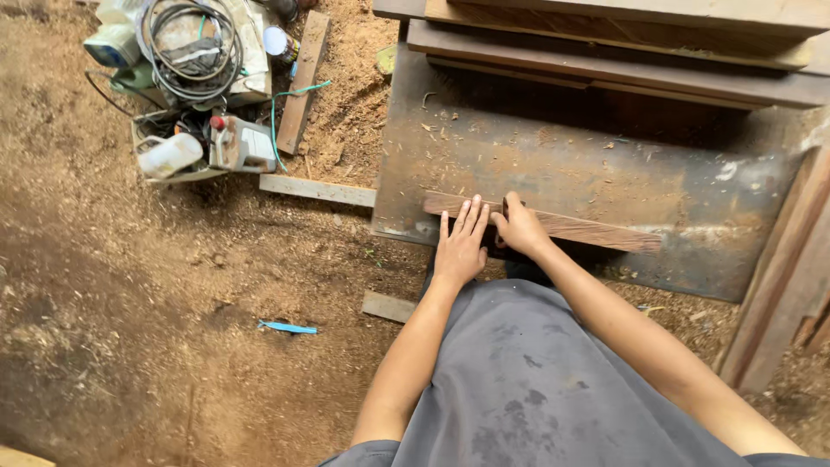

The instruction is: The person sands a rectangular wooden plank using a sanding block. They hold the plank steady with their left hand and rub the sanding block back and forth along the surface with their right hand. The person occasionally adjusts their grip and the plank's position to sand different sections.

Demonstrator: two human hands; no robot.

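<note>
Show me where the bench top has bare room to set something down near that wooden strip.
The dark bench top lies bare between the wooden strip and the stacked planks, wood chips only. Crowded: the strip's left end, where the left hand lies flat and the right hand grips, and the floor's tool pile.
</note>
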